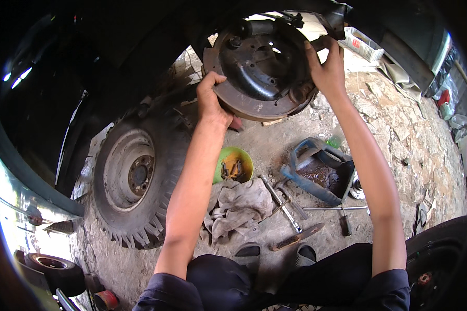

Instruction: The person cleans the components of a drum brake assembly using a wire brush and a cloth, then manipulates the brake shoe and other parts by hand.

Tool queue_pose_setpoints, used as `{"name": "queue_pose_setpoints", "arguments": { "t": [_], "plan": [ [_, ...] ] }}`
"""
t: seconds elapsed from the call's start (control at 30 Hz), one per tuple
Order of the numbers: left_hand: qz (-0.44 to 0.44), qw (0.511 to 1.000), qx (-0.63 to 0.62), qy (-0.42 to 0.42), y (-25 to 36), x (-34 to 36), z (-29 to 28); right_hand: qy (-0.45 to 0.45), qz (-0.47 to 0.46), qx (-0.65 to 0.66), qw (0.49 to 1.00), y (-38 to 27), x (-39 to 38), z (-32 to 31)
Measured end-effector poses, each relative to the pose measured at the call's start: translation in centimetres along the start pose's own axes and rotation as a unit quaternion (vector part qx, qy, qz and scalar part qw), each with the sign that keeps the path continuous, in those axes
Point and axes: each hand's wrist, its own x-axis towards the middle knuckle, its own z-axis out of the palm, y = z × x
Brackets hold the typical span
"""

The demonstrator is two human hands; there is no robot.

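A round, dark, greasy drum brake assembly (pixel 251 78) hangs under the vehicle at the top of the head view, with a rusty curved band along its left and lower rim. My left hand (pixel 211 101) grips this rim at the lower left, thumb on the front and fingers hidden behind. On the opposite side, my right hand (pixel 327 67) is closed round the upper right edge, its fingertips partly hidden. Below, between my forearms, stand a yellow-green bowl (pixel 248 159) of bolts and a blue cut-open container (pixel 311 194) with dark, dirty liquid.
A large tyre on a rim (pixel 132 179) leans at the left. Near my feet lie a grey rag (pixel 238 207), a ratchet wrench (pixel 280 202), a wooden-handled brush (pixel 297 237) and a long metal bar (pixel 332 208). Another tyre (pixel 441 254) is at the lower right, a white crate (pixel 363 45) beyond.
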Motion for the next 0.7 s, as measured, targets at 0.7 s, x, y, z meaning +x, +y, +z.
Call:
{"name": "queue_pose_setpoints", "arguments": {
  "t": [0.7],
  "plan": [
    [-0.064,0.996,0.067,0.001,4.8,3.1,-2.1,-0.179,0.476,0.037,0.86,1.2,-1.4,1.4]
  ]
}}
